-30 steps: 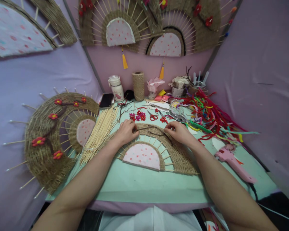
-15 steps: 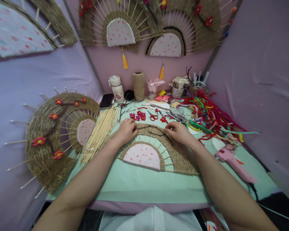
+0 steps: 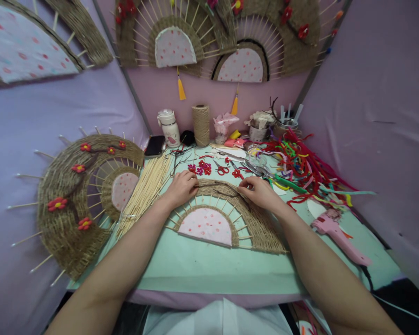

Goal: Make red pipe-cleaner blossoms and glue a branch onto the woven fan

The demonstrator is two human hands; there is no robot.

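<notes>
A half-round woven fan of jute cord and bamboo sticks lies on the mint table, with a pink dotted fabric centre. A dark brown twig-like pipe cleaner lies along its upper woven band. My left hand rests curled on the band's left part, fingertips pinched on the twig's left end. My right hand sits curled on the right part, fingers pressed down at the twig's other end.
A finished fan with red flowers leans at the left beside a bundle of bamboo sticks. Behind the fan lie red flowers, scissors, pipe cleaners, a twine spool and a bottle. A pink glue gun lies at the right.
My left hand has shifted slightly up and left along the woven band. The right hand has barely moved.
</notes>
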